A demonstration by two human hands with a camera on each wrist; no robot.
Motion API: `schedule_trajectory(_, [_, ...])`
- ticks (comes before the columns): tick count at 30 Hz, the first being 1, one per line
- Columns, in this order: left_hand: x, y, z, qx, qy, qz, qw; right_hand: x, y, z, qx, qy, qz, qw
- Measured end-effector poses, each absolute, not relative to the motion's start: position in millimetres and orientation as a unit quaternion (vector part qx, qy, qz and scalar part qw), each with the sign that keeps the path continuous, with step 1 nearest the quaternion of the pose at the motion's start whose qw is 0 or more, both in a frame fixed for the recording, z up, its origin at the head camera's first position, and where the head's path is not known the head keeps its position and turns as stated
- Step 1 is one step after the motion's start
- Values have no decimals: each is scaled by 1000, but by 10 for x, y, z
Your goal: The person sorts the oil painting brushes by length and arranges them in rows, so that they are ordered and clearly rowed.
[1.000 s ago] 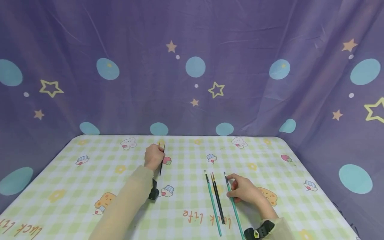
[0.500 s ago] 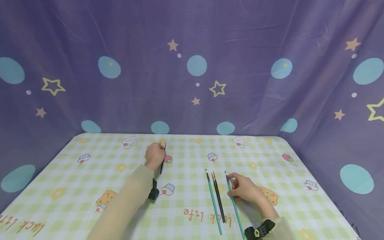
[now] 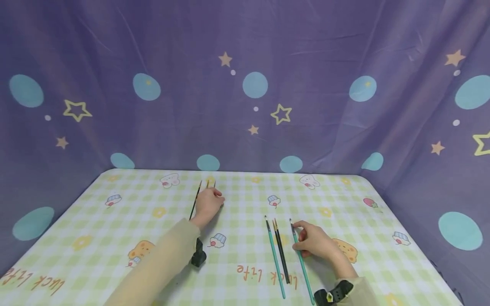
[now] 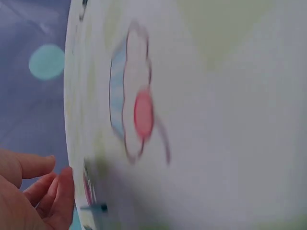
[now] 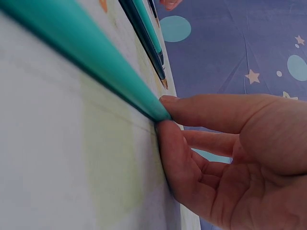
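My right hand [image 3: 315, 242] pinches a teal-handled paintbrush [image 3: 305, 272] near its bristle end, between thumb and index finger. In the right wrist view the teal handle [image 5: 91, 52] runs into those fingertips. To its left lie another teal paintbrush [image 3: 276, 263] and black-handled paintbrushes [image 3: 282, 255] side by side. Farther back, my left hand [image 3: 208, 204] hovers low over the cloth beside a thin black paintbrush [image 3: 195, 199]. Two more bristle tips show just beyond it, their handles hidden. In the left wrist view, thumb and fingers [image 4: 64, 191] stand apart with nothing seen between them.
A green-checked cloth [image 3: 237, 238] printed with cupcakes and flowers covers the table. Behind it and along the sides hangs a purple curtain [image 3: 245, 140] with stars and dots. A dark band with a small device [image 3: 333, 293] sits on each wrist.
My left hand has shifted right, so a black paintbrush formerly hidden now shows on its left. The right hand keeps its pinch on the teal paintbrush. The head view has turned slightly.
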State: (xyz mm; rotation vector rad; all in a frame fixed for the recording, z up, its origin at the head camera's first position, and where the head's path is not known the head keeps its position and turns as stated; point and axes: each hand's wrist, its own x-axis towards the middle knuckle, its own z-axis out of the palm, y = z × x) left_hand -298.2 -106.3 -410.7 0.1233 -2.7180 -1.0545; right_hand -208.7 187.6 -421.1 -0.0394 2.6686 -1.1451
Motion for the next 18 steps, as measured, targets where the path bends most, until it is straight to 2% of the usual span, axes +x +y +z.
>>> schedule_trajectory(11, [-2648, -701, -4180, -3, -920, -382, 87, -2061, 1872, -4226, -16, 912, -395, 112])
schedule_trajectory(18, [-2490, -498, -4202, -24, -897, -440, 35, -2072, 1868, -4223, -14, 914, -390, 111])
